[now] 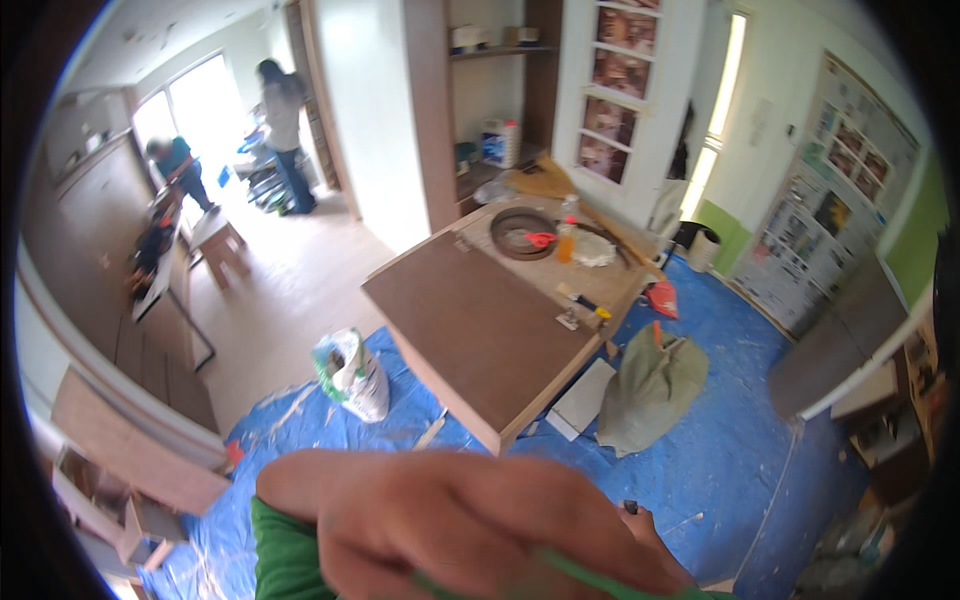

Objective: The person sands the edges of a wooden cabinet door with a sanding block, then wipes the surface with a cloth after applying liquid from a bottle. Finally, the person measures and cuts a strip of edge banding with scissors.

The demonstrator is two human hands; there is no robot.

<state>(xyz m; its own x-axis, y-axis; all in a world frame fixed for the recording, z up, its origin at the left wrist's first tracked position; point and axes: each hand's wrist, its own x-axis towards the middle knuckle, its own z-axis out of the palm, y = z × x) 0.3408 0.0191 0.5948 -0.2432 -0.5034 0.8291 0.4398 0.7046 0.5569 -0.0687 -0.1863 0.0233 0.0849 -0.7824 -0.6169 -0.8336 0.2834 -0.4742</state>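
Along the lower edge of the view, a large, blurred hand, apparently the left (440, 520), is seen close to the camera, its fingers bent; whether they are closed on anything cannot be told. Beside it, what seems to be the right hand (650, 545) is mostly hidden; a small dark object (630, 507) is seen at its fingertips, but whether it is gripped cannot be told.

Beyond the hands, the near corner of a brown panel (480, 320) is pointed toward the wearer. Its left side is bordered by blue sheeting (740, 400) and pale floor (290, 290); past its right side, a broad stretch of sheeting is seen beyond a grey-green bag (655, 385). Passage close to that side is narrowed by the bag and a white board (585, 400); on the left, one white bag (355, 380) is stood just beside the panel.

At the far end, one dark ring (495, 235), one orange bottle (566, 243) and one yellow-ended tool (590, 303) are counted. Two people are seen far off, one standing (285, 110), one bending (180, 165).
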